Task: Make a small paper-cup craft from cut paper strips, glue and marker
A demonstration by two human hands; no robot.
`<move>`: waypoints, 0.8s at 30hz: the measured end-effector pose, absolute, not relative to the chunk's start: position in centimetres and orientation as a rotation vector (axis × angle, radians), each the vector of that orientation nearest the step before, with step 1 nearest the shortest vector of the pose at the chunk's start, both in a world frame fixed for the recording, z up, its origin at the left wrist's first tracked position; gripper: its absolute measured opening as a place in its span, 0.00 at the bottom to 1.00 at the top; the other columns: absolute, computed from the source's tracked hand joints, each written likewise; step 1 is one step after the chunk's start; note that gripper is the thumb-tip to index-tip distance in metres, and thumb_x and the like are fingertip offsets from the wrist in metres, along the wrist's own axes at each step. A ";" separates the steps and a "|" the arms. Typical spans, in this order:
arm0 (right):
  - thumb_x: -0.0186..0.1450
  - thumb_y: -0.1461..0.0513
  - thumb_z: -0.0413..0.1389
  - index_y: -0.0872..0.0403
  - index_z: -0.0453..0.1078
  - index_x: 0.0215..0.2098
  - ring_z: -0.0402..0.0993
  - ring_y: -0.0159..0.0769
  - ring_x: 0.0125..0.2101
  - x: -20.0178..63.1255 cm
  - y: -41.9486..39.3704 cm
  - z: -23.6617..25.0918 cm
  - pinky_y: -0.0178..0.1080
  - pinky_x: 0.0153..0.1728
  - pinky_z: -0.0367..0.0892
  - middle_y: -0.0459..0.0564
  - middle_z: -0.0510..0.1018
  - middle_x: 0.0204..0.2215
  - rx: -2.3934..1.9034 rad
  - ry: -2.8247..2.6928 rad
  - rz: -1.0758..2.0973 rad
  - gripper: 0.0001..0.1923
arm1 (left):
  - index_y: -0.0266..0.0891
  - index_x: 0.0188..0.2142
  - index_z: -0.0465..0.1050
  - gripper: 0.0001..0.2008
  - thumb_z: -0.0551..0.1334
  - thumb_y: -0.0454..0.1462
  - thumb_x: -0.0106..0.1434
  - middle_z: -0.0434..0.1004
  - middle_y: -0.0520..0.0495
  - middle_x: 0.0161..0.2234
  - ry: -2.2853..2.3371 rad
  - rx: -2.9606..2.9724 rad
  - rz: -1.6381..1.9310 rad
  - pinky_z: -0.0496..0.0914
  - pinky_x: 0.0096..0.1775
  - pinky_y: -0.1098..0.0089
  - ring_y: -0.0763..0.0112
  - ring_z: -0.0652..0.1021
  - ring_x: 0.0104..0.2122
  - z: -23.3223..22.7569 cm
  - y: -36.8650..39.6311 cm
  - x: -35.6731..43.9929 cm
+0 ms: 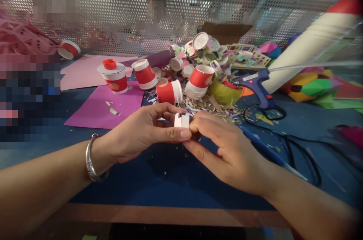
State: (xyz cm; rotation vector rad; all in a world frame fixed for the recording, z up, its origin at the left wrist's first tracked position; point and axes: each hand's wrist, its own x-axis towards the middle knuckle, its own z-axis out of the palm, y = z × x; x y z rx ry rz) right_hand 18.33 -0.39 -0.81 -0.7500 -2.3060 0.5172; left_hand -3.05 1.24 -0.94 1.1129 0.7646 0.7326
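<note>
Between my two hands, above the front of the blue table, is a small white paper ring (182, 120) with a dark notch at its top. My left hand (153, 124) pinches it between thumb and fingers, a silver bangle on the wrist. From the other side my right hand (224, 147) closes on its right edge, with thumb and bent fingers; part of the ring is hidden behind them. Just beyond my hands a red and white paper cup (169, 93) lies on its side. Another red and white cup (199, 81) stands behind my right fingers.
A blue glue gun (259, 84) with a black cable (286, 141) lies at right. Purple paper (104, 107) holds a cup topped with a white disc (111, 69). Paper scraps (218, 105) pile at the middle back. A long white tube (309, 43) leans at right; perforated mesh (113, 24) stands behind.
</note>
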 end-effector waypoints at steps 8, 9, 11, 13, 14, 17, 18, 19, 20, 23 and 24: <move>0.70 0.68 0.55 0.53 0.64 0.37 0.66 0.34 0.39 18.4 -0.5 -0.9 0.37 0.40 0.65 0.48 0.69 0.36 -0.690 -2.389 0.470 0.05 | 0.41 0.46 0.76 0.20 0.77 0.38 0.55 0.79 0.50 0.42 0.807 1.239 0.702 0.73 0.47 0.66 0.67 0.79 0.44 -1.4 1.4 -3.2; 0.70 0.68 0.56 0.54 0.65 0.37 0.66 0.35 0.39 18.4 -0.6 -1.0 0.37 0.40 0.65 0.48 0.70 0.36 -0.681 -2.399 0.466 0.05 | 0.42 0.47 0.76 0.21 0.77 0.38 0.55 0.79 0.50 0.42 0.815 1.265 0.699 0.73 0.47 0.66 0.67 0.79 0.44 -1.5 1.4 -3.3; 0.70 0.69 0.55 0.54 0.66 0.38 0.67 0.36 0.39 18.4 -0.7 -1.1 0.38 0.41 0.66 0.49 0.70 0.36 -0.671 -2.416 0.465 0.05 | 0.43 0.48 0.76 0.21 0.77 0.38 0.55 0.80 0.50 0.42 0.824 1.324 0.697 0.74 0.46 0.65 0.66 0.79 0.44 -1.7 1.3 -3.4; 0.69 0.69 0.56 0.54 0.66 0.37 0.67 0.36 0.38 18.5 -0.7 -1.1 0.38 0.40 0.66 0.49 0.70 0.36 -0.673 -2.422 0.461 0.05 | 0.44 0.49 0.76 0.21 0.76 0.38 0.56 0.80 0.51 0.41 0.821 1.373 0.700 0.74 0.45 0.66 0.67 0.79 0.43 -1.8 1.2 -3.4; 0.69 0.69 0.56 0.54 0.65 0.36 0.67 0.36 0.38 18.5 -0.7 -1.1 0.38 0.40 0.66 0.49 0.70 0.36 -0.678 -2.422 0.459 0.05 | 0.45 0.49 0.76 0.21 0.76 0.38 0.56 0.80 0.51 0.41 0.818 1.392 0.704 0.74 0.45 0.66 0.67 0.79 0.42 -1.9 1.2 -3.5; 0.68 0.69 0.57 0.54 0.66 0.36 0.67 0.36 0.39 18.6 -0.6 -1.0 0.38 0.41 0.66 0.49 0.70 0.36 -0.696 -2.416 0.453 0.05 | 0.44 0.51 0.75 0.23 0.76 0.39 0.56 0.80 0.51 0.40 0.832 1.431 0.726 0.75 0.43 0.66 0.67 0.80 0.41 -1.8 1.0 -3.4; 0.68 0.69 0.57 0.54 0.66 0.37 0.67 0.36 0.40 18.6 -0.6 -1.0 0.38 0.42 0.66 0.49 0.70 0.36 -0.706 -2.411 0.457 0.05 | 0.44 0.52 0.75 0.24 0.76 0.40 0.56 0.81 0.50 0.40 0.838 1.439 0.731 0.76 0.44 0.66 0.67 0.80 0.41 -1.7 1.0 -3.3; 0.68 0.69 0.57 0.54 0.67 0.37 0.68 0.36 0.40 18.7 -0.6 -0.9 0.38 0.42 0.66 0.49 0.71 0.37 -0.714 -2.405 0.465 0.05 | 0.43 0.52 0.75 0.25 0.76 0.40 0.57 0.81 0.50 0.40 0.840 1.442 0.736 0.76 0.44 0.66 0.66 0.80 0.41 -1.6 0.9 -3.3; 0.67 0.69 0.57 0.54 0.67 0.37 0.68 0.35 0.41 18.7 -0.6 -0.9 0.37 0.43 0.66 0.49 0.71 0.37 -0.722 -2.396 0.473 0.05 | 0.42 0.53 0.74 0.26 0.76 0.40 0.57 0.81 0.49 0.41 0.838 1.441 0.736 0.76 0.45 0.65 0.66 0.80 0.42 -1.5 0.9 -3.2; 0.68 0.70 0.57 0.54 0.67 0.38 0.69 0.34 0.40 18.9 -0.6 -0.9 0.36 0.43 0.66 0.48 0.72 0.37 -0.727 -2.371 0.490 0.05 | 0.41 0.55 0.73 0.25 0.73 0.39 0.60 0.80 0.47 0.45 0.812 1.450 0.734 0.76 0.48 0.64 0.64 0.80 0.45 -1.3 0.6 -3.1; 0.68 0.70 0.57 0.54 0.68 0.39 0.69 0.34 0.40 18.9 -0.6 -0.9 0.36 0.43 0.66 0.48 0.73 0.37 -0.727 -2.367 0.490 0.05 | 0.41 0.55 0.73 0.23 0.72 0.40 0.61 0.79 0.46 0.47 0.807 1.477 0.735 0.76 0.48 0.64 0.64 0.80 0.45 -1.3 0.5 -3.1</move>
